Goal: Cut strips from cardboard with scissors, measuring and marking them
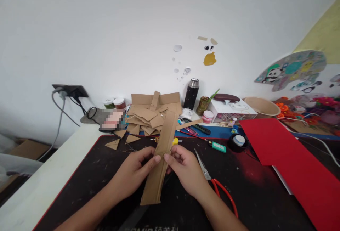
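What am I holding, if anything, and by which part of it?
A cardboard strip, held near the middle of its length: your left hand pinches its left edge, your right hand its right edge.

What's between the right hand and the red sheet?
Head view: red-handled scissors beside the right hand, then dark mat up to the red sheet.

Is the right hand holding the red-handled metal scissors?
No, the right hand pinches a long brown cardboard strip, while the scissors lie on the black mat.
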The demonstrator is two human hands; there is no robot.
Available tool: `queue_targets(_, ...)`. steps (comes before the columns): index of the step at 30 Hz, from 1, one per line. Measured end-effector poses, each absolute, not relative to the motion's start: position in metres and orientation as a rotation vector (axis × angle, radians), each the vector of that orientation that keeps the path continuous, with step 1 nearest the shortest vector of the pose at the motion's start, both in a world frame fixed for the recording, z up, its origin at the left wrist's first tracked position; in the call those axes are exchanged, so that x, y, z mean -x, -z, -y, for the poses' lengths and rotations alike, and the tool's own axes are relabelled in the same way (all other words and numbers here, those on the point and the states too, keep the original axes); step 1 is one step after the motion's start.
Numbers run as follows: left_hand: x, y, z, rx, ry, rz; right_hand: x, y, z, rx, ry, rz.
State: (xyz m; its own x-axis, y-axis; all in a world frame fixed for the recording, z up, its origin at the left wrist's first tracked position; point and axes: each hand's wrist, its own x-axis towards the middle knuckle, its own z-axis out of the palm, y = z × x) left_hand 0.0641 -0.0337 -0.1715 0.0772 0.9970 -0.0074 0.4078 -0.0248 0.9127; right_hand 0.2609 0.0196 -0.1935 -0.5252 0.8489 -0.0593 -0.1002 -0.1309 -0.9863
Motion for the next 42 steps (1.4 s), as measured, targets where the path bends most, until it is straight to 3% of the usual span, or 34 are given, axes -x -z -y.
queue_targets(42, -0.069, 0.168, 0.040, -1.547, -1.105, -1.486, -0.256, 0.203, -0.020, 0.702, -1.921, 1.369)
